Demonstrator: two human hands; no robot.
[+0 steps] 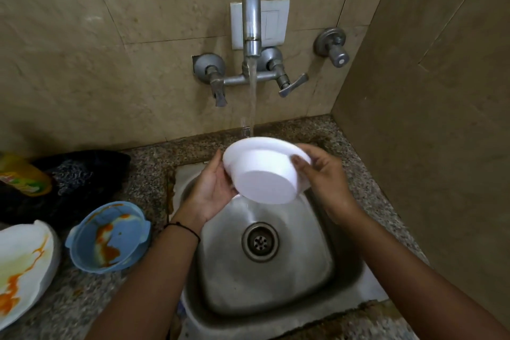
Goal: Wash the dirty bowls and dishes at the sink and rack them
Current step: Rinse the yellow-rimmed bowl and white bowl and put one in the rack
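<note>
Facing a beige tiled wall [138, 77] and working over a speckled granite counter [149, 171], at a steel sink [303, 270] sunk into it. Taking in, on the counter left of the sink, a dark cloth [82, 174] bunched against the wall, a white plate [24, 262] streaked with orange sauce at the frame's edge, and just beside it a blue bowl [110, 234] smeared with orange and white residue. Holding a white bowl [265, 174] above the basin, tilted with its flat base toward the camera and its far rim up under the falling water. Cupping the bowl's left side in the left hand [212, 190], palm showing, thumb up along the rim, fingers hidden behind; gripping the opposite side with the right hand [323, 174], thumb pressed on the outer wall, fingers curled round the rim. Running water [252, 96] in a steady stream from the curved wall tap [251, 16], in front of a white switch plate [273, 22], and spilling off the bowl's underside into the sink. Also catching a yellow bottle [24, 176] tilted against the cloth, the round drain [260, 241] at the basin's centre, and a thin black band [182, 228] on the left wrist.
</note>
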